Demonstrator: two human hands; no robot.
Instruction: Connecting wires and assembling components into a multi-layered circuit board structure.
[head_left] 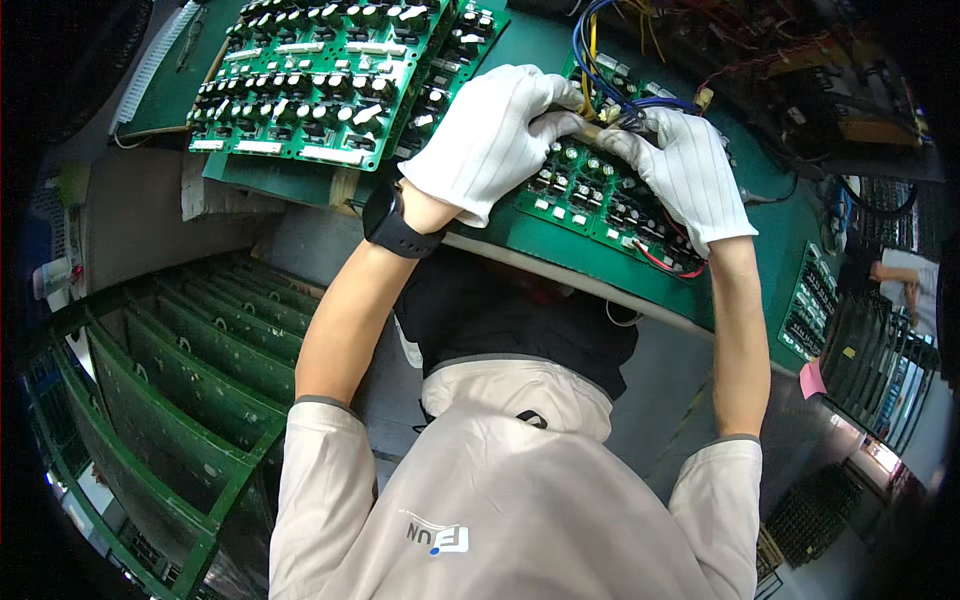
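My left hand (pixel 505 125), in a white striped glove, is closed with its fingertips pinched at a bundle of blue and yellow wires (pixel 593 70). From the other side, my right hand (pixel 680 165), gloved the same way, pinches the wires where they meet a small tan piece (pixel 590 131). My fingers partly cover that piece, so its exact kind is unclear. Under both hands lies a green circuit board (pixel 580 190) with rows of capacitors and white connectors. A red wire (pixel 655 258) loops at its near right edge.
Populated green circuit boards (pixel 300 100) lie overlapping at the left of the green bench top (pixel 510 235). A green slotted rack (pixel 190 380) stands on the lower left. Tangled wires (pixel 790 60) fill the back right. Another board (pixel 810 305) and a person's arm (pixel 895 275) are at the right.
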